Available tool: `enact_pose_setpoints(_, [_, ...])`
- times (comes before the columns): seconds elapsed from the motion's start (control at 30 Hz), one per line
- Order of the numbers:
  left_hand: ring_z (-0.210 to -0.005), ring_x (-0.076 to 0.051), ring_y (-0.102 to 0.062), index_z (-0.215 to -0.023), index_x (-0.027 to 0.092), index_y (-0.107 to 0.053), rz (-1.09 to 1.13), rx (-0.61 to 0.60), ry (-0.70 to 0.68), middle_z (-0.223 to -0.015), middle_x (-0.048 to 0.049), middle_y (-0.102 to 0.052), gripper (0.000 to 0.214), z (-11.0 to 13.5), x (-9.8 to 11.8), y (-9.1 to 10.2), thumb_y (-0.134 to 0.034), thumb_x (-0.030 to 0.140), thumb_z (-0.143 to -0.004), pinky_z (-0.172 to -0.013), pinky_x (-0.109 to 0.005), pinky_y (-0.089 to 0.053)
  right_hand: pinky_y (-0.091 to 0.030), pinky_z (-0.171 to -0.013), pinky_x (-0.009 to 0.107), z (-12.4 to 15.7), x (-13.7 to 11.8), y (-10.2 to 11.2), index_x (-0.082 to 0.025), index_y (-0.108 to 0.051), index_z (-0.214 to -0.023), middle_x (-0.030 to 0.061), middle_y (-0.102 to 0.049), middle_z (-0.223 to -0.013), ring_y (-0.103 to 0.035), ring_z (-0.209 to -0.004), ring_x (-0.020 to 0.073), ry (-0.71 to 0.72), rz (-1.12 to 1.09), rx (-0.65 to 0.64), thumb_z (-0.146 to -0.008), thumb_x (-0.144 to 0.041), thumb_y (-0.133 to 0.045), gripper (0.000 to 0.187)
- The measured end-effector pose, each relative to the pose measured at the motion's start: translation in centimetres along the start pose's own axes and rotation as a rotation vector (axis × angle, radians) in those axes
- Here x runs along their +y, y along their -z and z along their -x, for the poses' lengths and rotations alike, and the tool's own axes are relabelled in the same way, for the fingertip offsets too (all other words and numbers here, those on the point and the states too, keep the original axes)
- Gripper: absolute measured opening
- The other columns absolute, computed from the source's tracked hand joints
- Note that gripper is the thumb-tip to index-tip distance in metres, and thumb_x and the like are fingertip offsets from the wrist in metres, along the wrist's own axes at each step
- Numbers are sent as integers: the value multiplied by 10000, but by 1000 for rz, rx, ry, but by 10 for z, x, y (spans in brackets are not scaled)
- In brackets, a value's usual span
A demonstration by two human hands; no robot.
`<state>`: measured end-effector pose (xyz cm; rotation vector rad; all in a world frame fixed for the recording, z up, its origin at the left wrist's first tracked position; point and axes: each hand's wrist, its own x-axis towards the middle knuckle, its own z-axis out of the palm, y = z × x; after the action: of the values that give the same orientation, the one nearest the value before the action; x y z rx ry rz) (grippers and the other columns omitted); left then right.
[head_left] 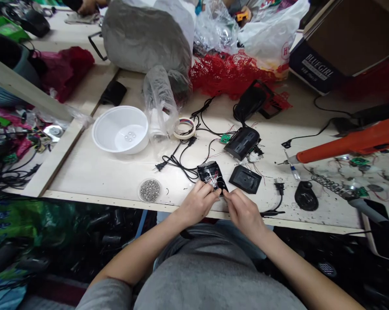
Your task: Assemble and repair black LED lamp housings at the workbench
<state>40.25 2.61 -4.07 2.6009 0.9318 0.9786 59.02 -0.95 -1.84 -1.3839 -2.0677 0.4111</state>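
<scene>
A black plastic housing (209,168), open side up with thin wires and small parts inside, is at the bench's front edge. My left hand (197,202) is closed on its lower side, the fingertips over the wires. At the housing's lower right corner, the thumb and fingers of my right hand (246,212) pinch together; whether they grip a wire there is hidden. A black rectangular cover (245,179) lies just right of the housing. Behind it sits another black casing (242,142) with a green circuit board (225,138) and loose wires.
A round dish of small screws (149,190) and a white bowl (120,129) stand left. Tape (184,128) and black cords (178,161) lie behind the housing. At right are an orange-handled tool (349,140), a screwdriver (292,165), a coiled stand (325,180) and a plug (279,187).
</scene>
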Motion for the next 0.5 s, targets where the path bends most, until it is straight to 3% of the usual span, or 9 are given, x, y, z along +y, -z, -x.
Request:
enact_pose_setpoints(0.1, [-780,-185,-507,-1128,110,-612,7,3,2,-853,-64,-594,211,0,-1,-1,-456,214,-1031,-723,-325,-478,-489,-565,267,2,3,-3,-199,-597,-904,19,-552,-688,-577,-622,167,101,127,29,-1017,-140,-421,217])
enact_pose_setpoints(0.33, [-794,-190,-532,-1202,128,-616,-70,-59,-15,-897,-75,-615,254,5,-3,-2,-448,197,-1025,-725,-328,-496,-519,-582,263,5,5,-2,-215,-543,-952,13,-645,-765,-663,-668,164,31,79,38,-1026,-221,-466,107])
enact_pose_setpoints(0.5, [-851,-188,-561,-1217,167,-622,-153,4,4,-1036,-102,-623,270,9,-2,-1,-474,141,-993,-755,-314,-516,-512,-602,272,5,-1,2,-212,-564,-900,13,-608,-762,-635,-671,160,-13,17,21,-1020,-246,-478,151])
